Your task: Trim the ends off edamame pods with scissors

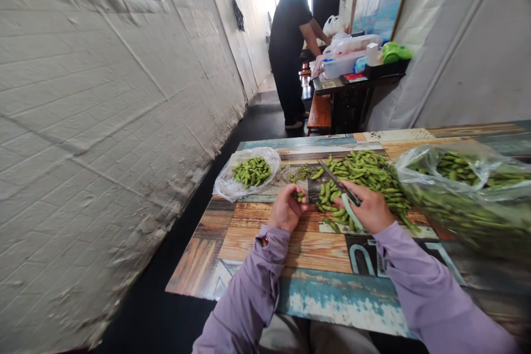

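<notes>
My left hand is closed around a green edamame pod, whose tip shows between thumb and fingers. In my right hand is a pair of scissors with pale green handles; the dark blades point up and to the left, over the pods. A heap of edamame pods spreads on the table beyond and beside my right hand. Small snipped ends lie in a little pile past my left hand. Farther left, more pods sit in an opened clear plastic bag.
A large clear bag full of pods stands at the right of the patterned table. White wall runs along the left. At the back, a person in dark clothes leans over another table holding boxes and bags; a wooden bench is beside it.
</notes>
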Demonstrator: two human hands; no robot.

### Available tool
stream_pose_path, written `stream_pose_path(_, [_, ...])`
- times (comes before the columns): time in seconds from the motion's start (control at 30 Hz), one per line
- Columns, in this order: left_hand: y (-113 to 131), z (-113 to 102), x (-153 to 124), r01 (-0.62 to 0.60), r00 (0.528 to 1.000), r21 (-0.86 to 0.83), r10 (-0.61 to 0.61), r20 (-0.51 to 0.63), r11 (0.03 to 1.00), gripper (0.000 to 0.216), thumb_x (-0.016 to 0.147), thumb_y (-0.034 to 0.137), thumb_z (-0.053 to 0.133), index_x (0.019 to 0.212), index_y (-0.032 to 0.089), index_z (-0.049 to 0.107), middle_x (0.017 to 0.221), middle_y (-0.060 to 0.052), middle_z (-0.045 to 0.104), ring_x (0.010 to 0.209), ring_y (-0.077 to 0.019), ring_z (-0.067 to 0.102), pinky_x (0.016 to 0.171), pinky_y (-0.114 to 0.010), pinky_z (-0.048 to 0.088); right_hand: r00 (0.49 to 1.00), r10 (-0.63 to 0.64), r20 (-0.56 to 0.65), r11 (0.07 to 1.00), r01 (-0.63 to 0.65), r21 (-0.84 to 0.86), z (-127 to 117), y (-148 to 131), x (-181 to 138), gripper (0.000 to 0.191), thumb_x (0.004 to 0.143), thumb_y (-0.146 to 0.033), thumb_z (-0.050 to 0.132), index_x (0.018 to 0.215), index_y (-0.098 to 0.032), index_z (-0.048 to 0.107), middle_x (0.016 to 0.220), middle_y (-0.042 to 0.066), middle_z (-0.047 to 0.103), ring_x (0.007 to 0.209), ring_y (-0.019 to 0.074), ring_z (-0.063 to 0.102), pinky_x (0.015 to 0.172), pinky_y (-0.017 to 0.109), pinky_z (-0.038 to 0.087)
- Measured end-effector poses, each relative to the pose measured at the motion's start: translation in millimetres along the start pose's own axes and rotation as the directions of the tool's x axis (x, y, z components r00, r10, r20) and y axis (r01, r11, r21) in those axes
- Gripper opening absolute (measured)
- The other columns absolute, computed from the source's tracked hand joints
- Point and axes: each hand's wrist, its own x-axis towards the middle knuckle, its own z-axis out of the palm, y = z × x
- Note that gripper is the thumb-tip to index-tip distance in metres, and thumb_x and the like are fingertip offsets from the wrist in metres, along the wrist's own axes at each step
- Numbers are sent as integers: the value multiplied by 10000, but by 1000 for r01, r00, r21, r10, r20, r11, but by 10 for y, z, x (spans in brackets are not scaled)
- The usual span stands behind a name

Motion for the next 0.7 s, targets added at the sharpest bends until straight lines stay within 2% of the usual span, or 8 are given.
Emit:
stream_pose_path(0.1, [-52, -11, 22, 16, 1000, 110, -14, -14, 994, 297, 670, 362, 693, 691, 163, 473, 601, 48, 457, 454, -51, 417, 402, -168, 319, 996, 88, -9, 995, -88, 52, -32, -3, 18, 487, 743, -451, 643, 1167, -214, 622, 1132, 83, 671, 1025, 284, 637, 912, 435, 510])
stream_pose_path(0.2, [-156, -25, 54, -23, 1000, 356, 21, 10, 934, 220, 694, 335, 676, 797, 172, 568, 535, 60, 429, 421, -60, 380, 402, -170, 286, 994, 109, 12, 993, -109, 54, -36, -15, 23, 493, 738, -447, 649, 1175, -221, 620, 1140, 79, 667, 1018, 284, 640, 907, 422, 518])
stream_pose_path(0.27, [-230, -23, 66, -133, 991, 551, 106, 81, 824, 158, 721, 309, 650, 799, 173, 630, 566, 23, 481, 489, -87, 438, 457, -189, 333, 994, 105, 8, 994, -105, 39, -28, -27, 24, 489, 735, -442, 651, 1168, -218, 623, 1134, 81, 670, 1008, 278, 646, 901, 414, 522])
stream_pose_path(0.37, [-320, 3, 52, -359, 932, 768, 242, 269, 530, 74, 726, 241, 645, 764, 198, 692, 684, -34, 542, 670, -149, 513, 598, -231, 401, 997, 74, -10, 997, -74, 33, -11, -39, 27, 473, 737, -437, 643, 1155, -215, 627, 1119, 78, 679, 997, 264, 651, 890, 409, 525])
stream_pose_path(0.43, [-363, 33, 24, -426, 900, 834, 253, 354, 350, 78, 724, 209, 646, 771, 230, 703, 706, -36, 522, 702, -166, 515, 647, -246, 400, 998, 56, -14, 998, -56, 41, 0, -38, 29, 468, 738, -439, 638, 1148, -214, 630, 1113, 73, 682, 989, 256, 654, 886, 397, 527])
stream_pose_path(0.5, [-392, 69, -3, -432, 893, 873, 239, 381, 227, 90, 725, 181, 641, 761, 244, 695, 716, -32, 496, 693, -166, 510, 662, -250, 389, 999, 44, -8, 998, -44, 54, 8, -30, 28, 464, 738, -441, 639, 1147, -221, 630, 1120, 65, 680, 991, 248, 654, 890, 384, 525])
stream_pose_path(0.6, [-398, 114, -11, -418, 893, 901, 233, 384, 118, 92, 723, 146, 630, 719, 231, 665, 729, -29, 479, 667, -155, 487, 652, -253, 369, 999, 39, 2, 997, -39, 66, 13, -18, 26, 468, 734, -440, 649, 1148, -223, 629, 1128, 58, 677, 996, 243, 652, 897, 373, 522])
stream_pose_path(0.7, [-346, 128, 21, -427, 887, 893, 255, 384, 142, 76, 701, 133, 642, 688, 207, 640, 709, -16, 477, 647, -142, 456, 631, -248, 350, 999, 50, 3, 996, -50, 68, 8, -20, 27, 476, 734, -442, 647, 1147, -206, 631, 1124, 75, 677, 996, 251, 652, 894, 382, 523])
